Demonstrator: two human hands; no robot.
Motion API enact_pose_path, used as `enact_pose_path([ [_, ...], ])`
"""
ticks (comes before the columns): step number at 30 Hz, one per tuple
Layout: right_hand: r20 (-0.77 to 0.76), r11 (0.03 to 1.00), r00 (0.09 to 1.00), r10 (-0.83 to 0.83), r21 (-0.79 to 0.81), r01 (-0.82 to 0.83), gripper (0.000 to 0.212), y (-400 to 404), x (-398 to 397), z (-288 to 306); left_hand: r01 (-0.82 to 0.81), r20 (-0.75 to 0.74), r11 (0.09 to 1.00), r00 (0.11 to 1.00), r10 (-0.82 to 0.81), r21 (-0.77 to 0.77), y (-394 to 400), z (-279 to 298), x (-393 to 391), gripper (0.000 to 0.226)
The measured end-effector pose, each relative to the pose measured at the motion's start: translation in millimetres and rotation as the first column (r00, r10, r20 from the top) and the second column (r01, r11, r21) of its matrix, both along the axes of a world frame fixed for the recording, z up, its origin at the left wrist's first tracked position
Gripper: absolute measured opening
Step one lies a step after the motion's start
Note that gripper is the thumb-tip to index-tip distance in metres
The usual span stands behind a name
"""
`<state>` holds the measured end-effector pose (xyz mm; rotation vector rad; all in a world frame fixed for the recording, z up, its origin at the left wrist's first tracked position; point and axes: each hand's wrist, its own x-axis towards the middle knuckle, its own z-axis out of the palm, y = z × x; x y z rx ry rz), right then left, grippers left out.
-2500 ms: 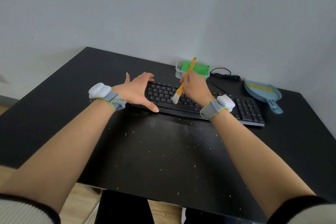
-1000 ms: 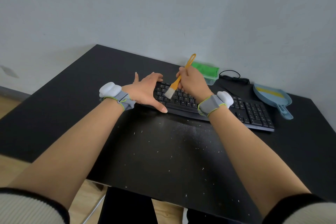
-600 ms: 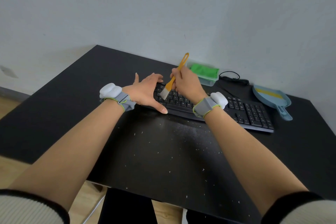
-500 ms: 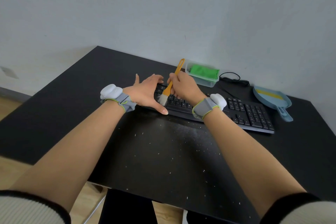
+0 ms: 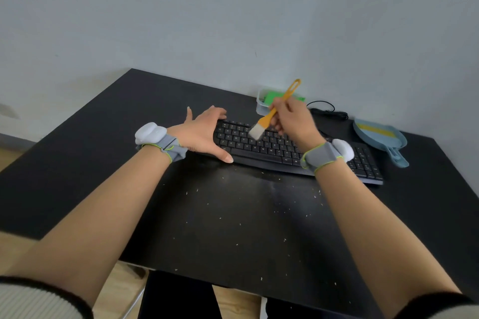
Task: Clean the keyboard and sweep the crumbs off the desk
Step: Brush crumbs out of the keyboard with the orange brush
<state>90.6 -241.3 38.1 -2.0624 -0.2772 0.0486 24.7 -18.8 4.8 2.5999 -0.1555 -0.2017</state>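
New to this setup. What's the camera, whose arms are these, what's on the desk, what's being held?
There is no robot: a person wears one wide-angle camera on the head, looking forward and down at their own arms. Each wrist carries a grey band with a white pod.

The right hand grips an orange brush, its pale bristles over the keys of a black keyboard. The left hand grips the keyboard's left end, thumb at the front edge.

On the black desk lie scattered pale crumbs. At the back stand a clear box holding something green, a blue dustpan and a black cable.
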Motion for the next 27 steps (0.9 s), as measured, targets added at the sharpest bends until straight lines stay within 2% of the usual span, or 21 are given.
enact_pose_path([
  [5, 0.097, 0.981, 0.977, -0.191, -0.012, 0.193, 0.024, -68, 14, 7, 0.008, -0.042, 0.998, 0.999, -0.006, 0.058, -4, 7, 7, 0.126],
  [12, 0.196, 0.929, 0.93, -0.31, -0.145, 0.34, 0.022, -127, 18, -9, 0.103, -0.005, 0.986, 0.995, -0.104, 0.127, -47, 11, 20, 0.131],
  [18, 0.179, 0.944, 0.939, -0.294, -0.101, 0.315, 0.034, -143, 11, -18, 0.173, 0.028, 0.972, 0.983, -0.179, 0.157, -91, 9, 33, 0.129],
  [21, 0.178, 0.962, 0.955, -0.238, -0.092, 0.257, 0.026, -141, 3, -16, 0.214, 0.027, 0.961, 0.975, -0.222, 0.173, -112, 9, 39, 0.128],
  [27, 0.137, 0.972, 0.976, -0.17, -0.143, 0.189, 0.024, -147, -4, -12, 0.267, 0.028, 0.941, 0.96, -0.279, 0.21, -149, 5, 47, 0.129],
])
